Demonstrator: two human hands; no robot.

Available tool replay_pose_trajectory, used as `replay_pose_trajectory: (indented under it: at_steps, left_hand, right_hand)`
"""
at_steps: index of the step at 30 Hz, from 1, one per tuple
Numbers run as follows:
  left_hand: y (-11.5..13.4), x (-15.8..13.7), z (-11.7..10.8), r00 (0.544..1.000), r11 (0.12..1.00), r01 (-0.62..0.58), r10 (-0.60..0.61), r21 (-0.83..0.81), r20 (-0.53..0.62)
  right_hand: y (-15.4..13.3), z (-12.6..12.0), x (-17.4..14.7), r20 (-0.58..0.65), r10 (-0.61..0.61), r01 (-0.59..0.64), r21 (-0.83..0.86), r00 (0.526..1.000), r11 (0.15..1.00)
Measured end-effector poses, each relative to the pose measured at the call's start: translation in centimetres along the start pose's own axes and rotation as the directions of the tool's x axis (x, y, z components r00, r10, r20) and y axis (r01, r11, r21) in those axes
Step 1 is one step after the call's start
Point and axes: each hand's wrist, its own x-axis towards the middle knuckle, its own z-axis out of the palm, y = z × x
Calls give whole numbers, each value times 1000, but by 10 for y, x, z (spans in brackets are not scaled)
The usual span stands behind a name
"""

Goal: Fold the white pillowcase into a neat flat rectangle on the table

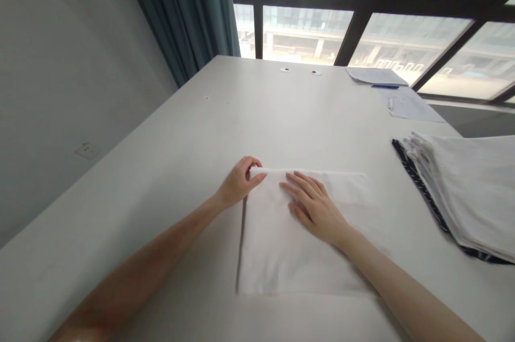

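Note:
A folded white cloth [277, 245] lies flat on the white table in front of me, roughly square, with a dark line along its left side. My left hand [237, 181] pinches the cloth's far left corner between thumb and fingers; the fingertips behind the edge are partly hidden. Flat on top of the cloth, near its far edge, rests my right hand [311, 205], fingers stretched out and a little apart. The right forearm crosses over the cloth's near right part and hides some of it.
To the right lies a stack of white cloths [475, 186] over a black patterned fabric [422, 186]. Papers [376, 75] and a blue pen [385, 87] are at the far right. Behind the table [193, 133] are a blue curtain [193, 15] and windows. A wall stands at left.

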Motion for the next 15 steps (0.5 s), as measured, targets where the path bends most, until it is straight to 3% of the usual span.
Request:
replay_pose_trajectory:
  at_steps: [2,5,8,10,12,15]
  left_hand:
    - [11,-3,2,998,976,44,-54,-212,-38]
    - [30,-7,5,994,873,63,-100,-484,-51]
    - [47,-13,7,977,740,206,-194,-640,89]
    - [56,-17,8,939,696,342,-275,-632,205]
    - [63,-21,9,912,734,410,-333,-541,239]
    - [73,-29,11,945,879,324,-282,-351,166]
  right_hand:
    - [3,1,0,-144,80,-72,60,986,996]
    - [7,1,0,-297,161,-130,122,941,984]
    - [8,1,1,-308,154,-123,116,939,986]
    - [8,1,1,-283,140,-117,96,949,988]
    - [7,1,1,-276,134,-116,82,952,990]
    - [7,1,0,-303,127,-107,80,945,991]
